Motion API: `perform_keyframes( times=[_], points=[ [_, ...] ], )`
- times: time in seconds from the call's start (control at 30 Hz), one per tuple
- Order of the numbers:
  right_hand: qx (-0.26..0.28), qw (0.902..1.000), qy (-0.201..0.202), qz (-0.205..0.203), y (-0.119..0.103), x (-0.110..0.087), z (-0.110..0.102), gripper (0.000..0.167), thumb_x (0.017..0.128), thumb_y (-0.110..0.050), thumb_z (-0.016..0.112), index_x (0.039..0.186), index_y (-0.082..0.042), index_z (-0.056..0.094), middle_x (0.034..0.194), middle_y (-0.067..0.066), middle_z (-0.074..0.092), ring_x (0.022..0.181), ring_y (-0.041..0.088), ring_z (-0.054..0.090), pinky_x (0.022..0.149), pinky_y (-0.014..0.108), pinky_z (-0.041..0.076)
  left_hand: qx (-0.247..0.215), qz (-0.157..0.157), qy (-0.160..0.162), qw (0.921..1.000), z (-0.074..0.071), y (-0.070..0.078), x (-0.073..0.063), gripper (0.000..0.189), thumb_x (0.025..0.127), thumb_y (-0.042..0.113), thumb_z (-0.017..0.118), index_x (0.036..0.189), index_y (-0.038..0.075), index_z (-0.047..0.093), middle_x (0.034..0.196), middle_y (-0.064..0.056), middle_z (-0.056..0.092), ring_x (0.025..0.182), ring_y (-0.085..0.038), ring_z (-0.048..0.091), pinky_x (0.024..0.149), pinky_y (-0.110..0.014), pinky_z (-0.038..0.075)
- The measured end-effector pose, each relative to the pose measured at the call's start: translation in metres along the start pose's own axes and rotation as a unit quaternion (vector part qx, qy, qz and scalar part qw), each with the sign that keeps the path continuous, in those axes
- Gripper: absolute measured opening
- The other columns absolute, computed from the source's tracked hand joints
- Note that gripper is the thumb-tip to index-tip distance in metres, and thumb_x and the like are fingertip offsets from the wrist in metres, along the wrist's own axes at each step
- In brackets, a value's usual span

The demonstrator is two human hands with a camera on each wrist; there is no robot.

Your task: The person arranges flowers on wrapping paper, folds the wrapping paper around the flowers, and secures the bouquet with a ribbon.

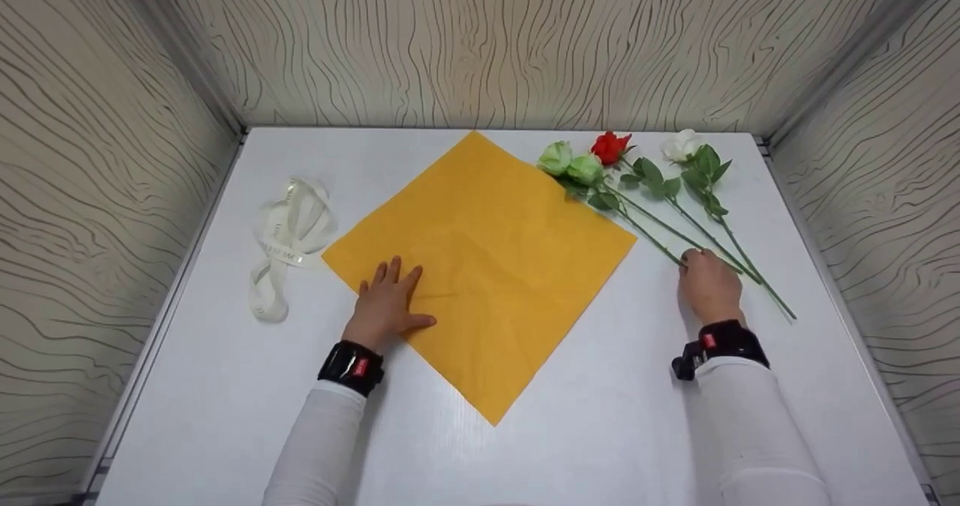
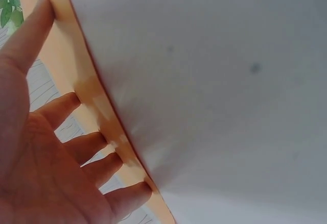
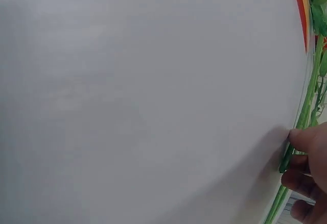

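Observation:
A square yellow-orange sheet (image 1: 487, 288) lies cornerwise on the white table in the head view. My left hand (image 1: 381, 307) rests on its left edge, fingers spread and fingertips on the sheet. To the right, my right hand (image 1: 711, 285) pinches the lower end of a pale green rose's stem (image 3: 306, 101) between thumb and fingers. That green rose (image 1: 585, 169) and a second one (image 1: 555, 158) overlap the sheet's upper right edge. Beside them lie a red rose (image 1: 610, 148) and a white rose (image 1: 681, 146), their stems running toward the lower right, partly behind my right hand.
A loosely looped cream ribbon (image 1: 281, 254) with printed lettering lies left of the sheet. Wood-grain patterned panels (image 1: 480, 49) enclose the table (image 1: 585, 431) at the back and both sides.

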State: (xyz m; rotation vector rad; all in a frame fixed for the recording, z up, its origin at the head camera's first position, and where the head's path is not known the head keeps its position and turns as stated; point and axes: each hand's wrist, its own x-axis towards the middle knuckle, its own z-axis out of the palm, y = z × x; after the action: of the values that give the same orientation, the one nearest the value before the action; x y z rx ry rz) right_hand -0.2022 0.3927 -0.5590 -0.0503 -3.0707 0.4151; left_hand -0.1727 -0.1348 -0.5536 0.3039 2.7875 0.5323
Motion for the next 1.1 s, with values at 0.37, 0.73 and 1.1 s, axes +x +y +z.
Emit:
perform_keyframes(
  times=[0.37, 0.73, 1.1],
  points=[
    [0.038, 0.9990, -0.003, -0.023, -0.035, 0.006, -0.013, 0.013, 0.099, 0.001, 0.049, 0.099, 0.013, 0.054, 0.095, 0.031, 0.056, 0.086, 0.049, 0.059, 0.071, 0.056, 0.049, -0.001, -0.001, -0.003, 1.0000, -0.001, 0.001, 0.001, 0.093, 0.080, 0.053, 0.076, 0.153, 0.012, 0.036, 0.158, -0.026, 0.017, 0.145, -0.045, 0.012, 0.108, -0.068, 0.015],
    [0.246, 0.9675, -0.051, -0.029, -0.133, 0.002, -0.001, 0.015, 0.102, -0.006, 0.049, 0.107, 0.007, 0.052, 0.085, 0.018, 0.059, 0.068, 0.025, 0.060, 0.059, 0.035, 0.050, -0.010, -0.009, -0.004, 0.9999, 0.001, 0.004, 0.002, 0.094, 0.079, 0.052, 0.077, 0.153, 0.012, 0.036, 0.159, -0.025, 0.016, 0.145, -0.044, 0.011, 0.109, -0.067, 0.013],
    [0.340, 0.9301, -0.138, 0.013, -0.230, -0.006, 0.050, 0.012, 0.101, -0.009, 0.053, 0.098, 0.002, 0.057, 0.068, 0.010, 0.060, 0.053, 0.016, 0.059, 0.050, 0.029, 0.051, -0.001, -0.014, -0.007, 0.9999, 0.005, 0.006, 0.003, 0.096, 0.077, 0.055, 0.078, 0.153, 0.015, 0.036, 0.159, -0.023, 0.016, 0.146, -0.043, 0.011, 0.110, -0.067, 0.014]
  ],
)
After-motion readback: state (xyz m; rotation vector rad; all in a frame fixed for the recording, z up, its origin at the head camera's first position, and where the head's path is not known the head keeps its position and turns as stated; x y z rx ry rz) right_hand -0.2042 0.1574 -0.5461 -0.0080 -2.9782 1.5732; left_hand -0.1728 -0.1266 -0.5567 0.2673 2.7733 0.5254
